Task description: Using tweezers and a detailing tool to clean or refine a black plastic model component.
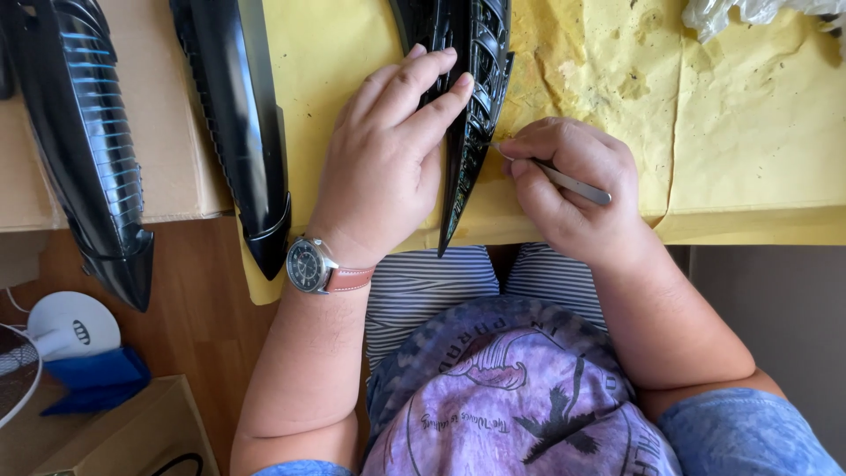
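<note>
A long glossy black plastic trim piece (pixel 476 97) with a ribbed inside lies on yellow paper (pixel 608 79), its pointed end toward me. My left hand (pixel 388 150), with a wristwatch on a brown strap, presses flat on this piece. My right hand (pixel 573 185) grips a thin grey metal tool (pixel 573 183) whose tip touches the piece's right edge.
Two more black trim pieces (pixel 238 123) (pixel 88 150) lie to the left, on the yellow paper and on brown cardboard (pixel 167 176). Crumpled clear plastic (pixel 731 13) sits at the top right. Below left are a wooden floor, a white fan (pixel 53 330), blue cloth and a cardboard box (pixel 132 436).
</note>
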